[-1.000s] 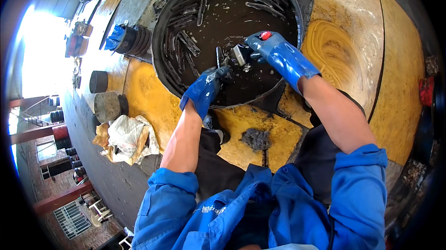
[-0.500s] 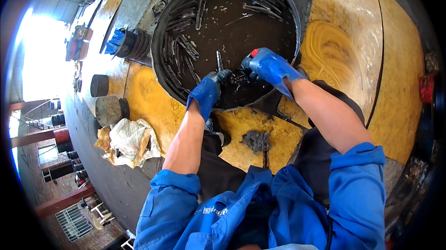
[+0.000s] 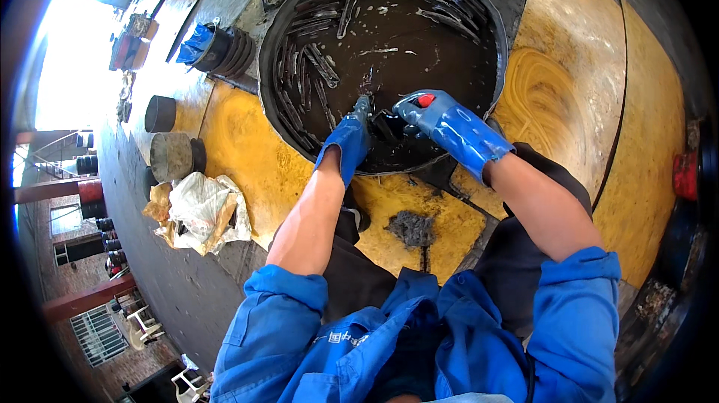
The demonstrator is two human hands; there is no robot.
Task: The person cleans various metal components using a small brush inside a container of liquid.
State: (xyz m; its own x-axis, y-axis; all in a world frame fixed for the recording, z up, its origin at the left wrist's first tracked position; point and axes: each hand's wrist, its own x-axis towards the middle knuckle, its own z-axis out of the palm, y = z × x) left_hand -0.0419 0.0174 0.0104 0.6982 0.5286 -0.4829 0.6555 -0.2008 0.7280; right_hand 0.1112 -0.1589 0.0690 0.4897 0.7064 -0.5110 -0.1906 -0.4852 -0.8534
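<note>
A large round basin holds dark, murky liquid, with both of my gloved hands over its near part. My left hand, in a blue rubber glove, is closed around a narrow, wet metal piece whose far end points away from me. Just to the right, my right hand, gloved alike, is closed around a tool with a red end; its working end is too dark to make out. Long dark metal strips lie in the liquid along the basin's left side, and more strips lie at the far right.
Left of the basin stands a dark bucket with blue gloves on it. Two cylindrical containers and a white plastic bag sit nearer. A grey, matted clump lies on yellow floor plates before me.
The view has shifted slightly, so the basin appears farther right. My left hand has tilted forward, and the metal strip in it shows less. My right hand remains close beside it.
</note>
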